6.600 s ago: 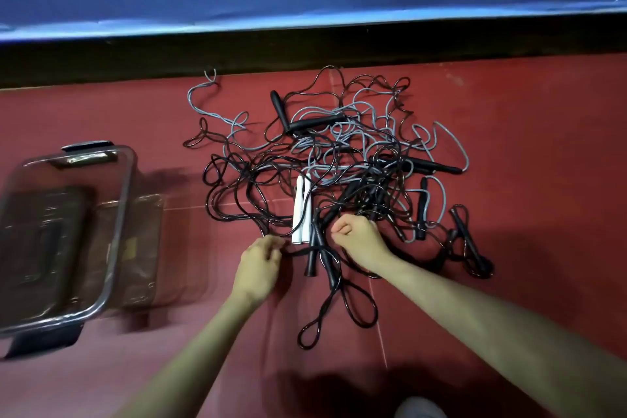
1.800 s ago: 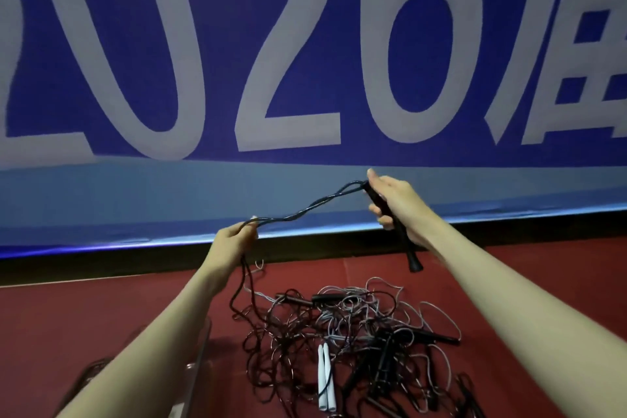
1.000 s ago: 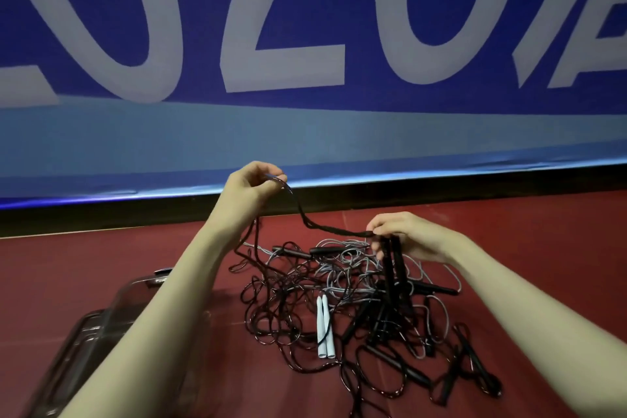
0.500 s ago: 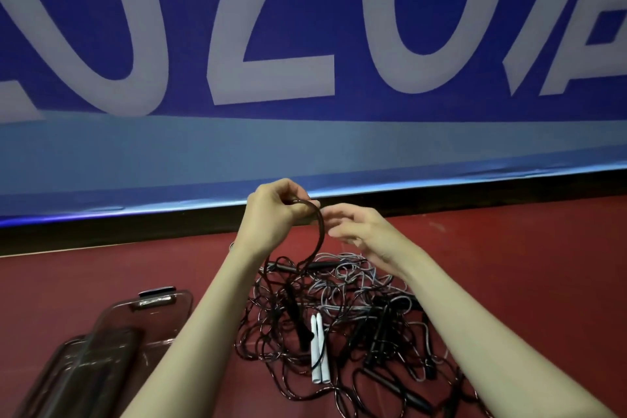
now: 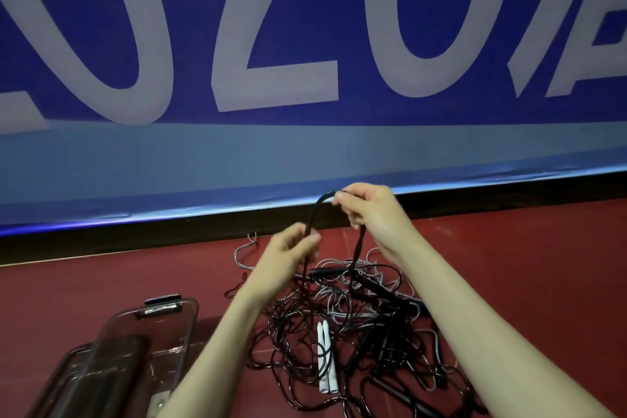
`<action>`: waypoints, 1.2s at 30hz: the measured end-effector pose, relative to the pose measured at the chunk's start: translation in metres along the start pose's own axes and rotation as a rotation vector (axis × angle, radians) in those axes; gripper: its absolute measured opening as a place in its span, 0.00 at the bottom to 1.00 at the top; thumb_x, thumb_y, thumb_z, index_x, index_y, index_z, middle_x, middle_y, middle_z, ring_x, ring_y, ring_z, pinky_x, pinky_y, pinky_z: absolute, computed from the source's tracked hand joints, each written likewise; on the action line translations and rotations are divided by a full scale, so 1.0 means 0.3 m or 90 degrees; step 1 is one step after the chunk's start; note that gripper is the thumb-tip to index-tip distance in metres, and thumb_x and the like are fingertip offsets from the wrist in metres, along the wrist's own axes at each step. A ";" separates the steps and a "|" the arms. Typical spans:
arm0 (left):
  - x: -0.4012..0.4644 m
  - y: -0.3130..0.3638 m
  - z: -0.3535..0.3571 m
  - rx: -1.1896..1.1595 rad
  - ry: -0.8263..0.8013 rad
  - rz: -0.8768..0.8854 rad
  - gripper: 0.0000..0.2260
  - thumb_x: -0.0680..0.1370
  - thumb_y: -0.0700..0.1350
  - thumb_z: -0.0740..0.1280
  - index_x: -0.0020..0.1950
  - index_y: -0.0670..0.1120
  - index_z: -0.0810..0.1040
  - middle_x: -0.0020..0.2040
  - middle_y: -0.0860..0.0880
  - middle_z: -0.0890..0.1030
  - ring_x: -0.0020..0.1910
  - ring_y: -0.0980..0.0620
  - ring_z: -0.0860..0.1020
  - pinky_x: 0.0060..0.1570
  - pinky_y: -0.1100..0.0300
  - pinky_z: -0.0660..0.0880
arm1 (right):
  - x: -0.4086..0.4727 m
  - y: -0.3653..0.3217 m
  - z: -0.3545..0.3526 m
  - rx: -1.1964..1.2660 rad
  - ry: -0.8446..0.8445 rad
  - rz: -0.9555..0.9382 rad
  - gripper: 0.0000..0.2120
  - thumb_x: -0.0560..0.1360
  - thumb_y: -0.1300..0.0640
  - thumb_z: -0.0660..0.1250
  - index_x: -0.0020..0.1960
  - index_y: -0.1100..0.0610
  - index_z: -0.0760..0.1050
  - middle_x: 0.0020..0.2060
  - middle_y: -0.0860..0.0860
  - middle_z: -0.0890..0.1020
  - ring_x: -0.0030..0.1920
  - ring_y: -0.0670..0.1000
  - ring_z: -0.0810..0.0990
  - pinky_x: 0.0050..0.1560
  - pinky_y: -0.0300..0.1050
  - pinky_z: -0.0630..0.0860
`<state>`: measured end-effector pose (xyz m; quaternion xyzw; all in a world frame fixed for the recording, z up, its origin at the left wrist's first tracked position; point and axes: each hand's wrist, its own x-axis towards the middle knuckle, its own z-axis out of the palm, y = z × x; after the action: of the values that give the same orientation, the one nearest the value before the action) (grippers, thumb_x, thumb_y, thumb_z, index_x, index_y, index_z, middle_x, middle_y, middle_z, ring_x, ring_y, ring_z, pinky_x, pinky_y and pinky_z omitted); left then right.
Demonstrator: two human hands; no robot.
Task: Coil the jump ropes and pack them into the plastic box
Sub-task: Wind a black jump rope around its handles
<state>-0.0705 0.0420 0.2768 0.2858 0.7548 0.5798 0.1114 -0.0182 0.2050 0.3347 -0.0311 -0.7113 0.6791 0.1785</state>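
A tangled heap of black and grey jump ropes lies on the red floor, with two white handles side by side in its middle. My right hand is raised over the heap and pinches the top of a doubled black rope. One strand runs down to my left hand, which grips it lower. The other strand hangs from my right hand into the heap. A clear plastic box sits on the floor at lower left.
A blue banner with large pale digits fills the wall behind. A black baseboard runs along its foot. Red floor extends to the right of the heap.
My right hand has taken the rope's top and risen up and right. My left hand has dropped lower on the strand. The view has shifted slightly.
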 end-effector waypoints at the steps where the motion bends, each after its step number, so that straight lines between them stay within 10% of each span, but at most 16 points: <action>1: -0.012 -0.043 0.017 0.044 -0.038 -0.021 0.06 0.80 0.43 0.64 0.43 0.45 0.74 0.33 0.53 0.74 0.33 0.58 0.71 0.39 0.64 0.69 | 0.006 -0.014 -0.021 0.035 0.028 0.011 0.09 0.78 0.65 0.63 0.40 0.63 0.75 0.27 0.51 0.65 0.23 0.42 0.61 0.28 0.37 0.59; 8: -0.063 -0.276 0.031 0.099 -0.017 -0.126 0.16 0.79 0.56 0.63 0.56 0.45 0.78 0.52 0.55 0.81 0.53 0.59 0.77 0.59 0.59 0.71 | 0.023 -0.020 -0.144 0.075 0.094 0.025 0.10 0.79 0.63 0.63 0.41 0.64 0.77 0.26 0.48 0.66 0.22 0.43 0.60 0.26 0.36 0.59; 15: -0.032 -0.173 -0.016 -0.076 0.194 -0.110 0.11 0.83 0.45 0.59 0.42 0.44 0.74 0.29 0.50 0.67 0.24 0.57 0.65 0.24 0.65 0.61 | 0.038 0.052 -0.208 -0.061 0.097 0.082 0.07 0.75 0.65 0.68 0.38 0.63 0.78 0.26 0.51 0.75 0.28 0.50 0.75 0.41 0.44 0.75; 20: 0.024 0.016 -0.074 0.028 0.241 0.018 0.10 0.80 0.48 0.65 0.41 0.50 0.82 0.28 0.54 0.71 0.29 0.56 0.66 0.31 0.62 0.64 | 0.020 0.128 -0.255 -0.299 0.020 0.208 0.05 0.72 0.67 0.69 0.38 0.62 0.77 0.32 0.56 0.82 0.39 0.55 0.82 0.45 0.46 0.76; 24: 0.024 0.154 -0.061 0.252 0.262 0.143 0.07 0.77 0.50 0.68 0.42 0.48 0.78 0.30 0.55 0.75 0.29 0.54 0.70 0.33 0.59 0.67 | -0.002 0.196 -0.253 -0.574 -0.024 0.293 0.19 0.71 0.58 0.74 0.60 0.61 0.76 0.56 0.59 0.80 0.58 0.59 0.79 0.61 0.52 0.74; 36: 0.039 0.142 -0.016 0.285 0.178 0.141 0.10 0.76 0.51 0.70 0.40 0.49 0.72 0.31 0.53 0.73 0.31 0.55 0.67 0.33 0.58 0.64 | -0.027 0.084 -0.085 -0.117 -0.181 0.059 0.10 0.74 0.68 0.64 0.47 0.58 0.81 0.41 0.52 0.85 0.47 0.50 0.83 0.56 0.42 0.76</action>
<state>-0.0694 0.0517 0.3203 0.3013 0.8363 0.4410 -0.1241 -0.0082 0.2290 0.3089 0.0166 -0.7862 0.6164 0.0410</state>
